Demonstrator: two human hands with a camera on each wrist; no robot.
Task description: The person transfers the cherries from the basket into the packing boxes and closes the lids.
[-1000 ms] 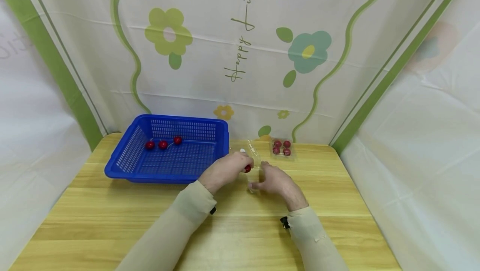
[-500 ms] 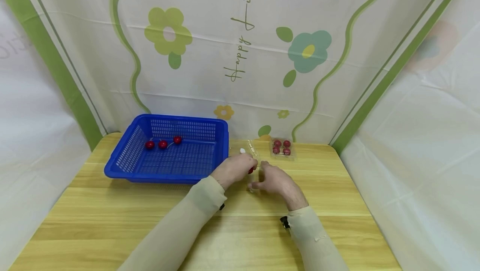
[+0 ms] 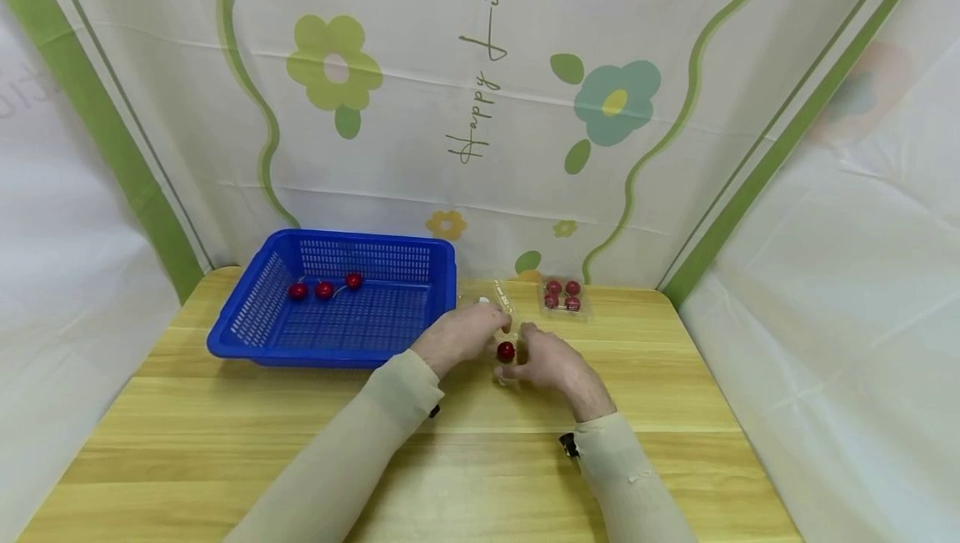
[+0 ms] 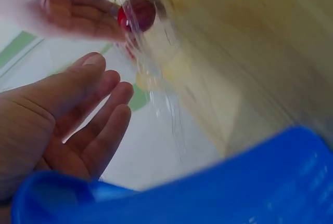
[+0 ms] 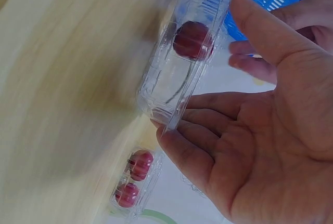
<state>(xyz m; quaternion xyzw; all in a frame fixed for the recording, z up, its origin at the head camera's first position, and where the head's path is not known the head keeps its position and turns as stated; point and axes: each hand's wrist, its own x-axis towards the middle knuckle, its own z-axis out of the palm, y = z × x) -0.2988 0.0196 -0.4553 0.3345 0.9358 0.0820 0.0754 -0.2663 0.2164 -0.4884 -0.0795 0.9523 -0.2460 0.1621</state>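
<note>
A red cherry (image 3: 506, 351) with a thin stem lies inside a clear plastic clamshell box (image 5: 179, 73) on the table. My right hand (image 3: 551, 364) holds this box from the right, thumb at the near end and fingertips at the far end. Just left of the box is my left hand (image 3: 461, 334), its fingers loosely bent and nothing between them, as the left wrist view (image 4: 78, 115) also shows. The box's raised lid (image 3: 504, 297) leans away behind the cherry, partly covered by the left hand in the head view.
A blue plastic basket (image 3: 337, 357) with three cherries (image 3: 324, 290) in it stands on the left of the wooden table (image 3: 480, 460). Behind my right hand sits a second clear box (image 3: 564, 298), filled with several cherries. A printed curtain (image 3: 420, 151) hangs along the table's back edge.
My left hand carried the cherry rightward into the box, let go of it and drew back slightly left. The right hand has stayed in place at the box.
</note>
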